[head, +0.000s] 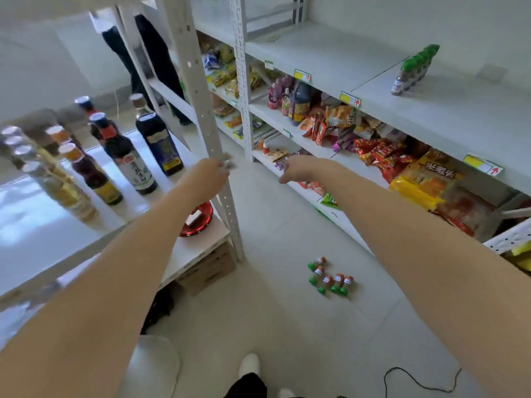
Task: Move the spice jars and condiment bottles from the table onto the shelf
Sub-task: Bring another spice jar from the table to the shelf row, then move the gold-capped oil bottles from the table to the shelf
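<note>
Left hand (pixel 211 175) reaches out to the white post (pixel 201 96) of the left rack, knuckles against it; something small and grey shows at the fingertips, too blurred to say if it is gripped; grip cannot be told. Right hand (pixel 297 169) is stretched forward, apart from the left; fingers hang loosely curled, nothing seen in it. Five small green-capped spice jars (pixel 330 278) lie on their sides in a cluster on the floor (pixel 273 225) below the right arm. A row of green-capped jars (pixel 413 70) stands upright on the upper right shelf (pixel 431 116). Dark sauce bottles (pixel 129 156) stand upright on the left rack board beside a row of pale bottles (pixel 57 182). Snack packets (pixel 388 159) fill the lower right shelves; red dish (pixel 198 222) on the low left board, cardboard box (pixel 209 268) under it; black cable (pixel 416 380) on the floor.
</note>
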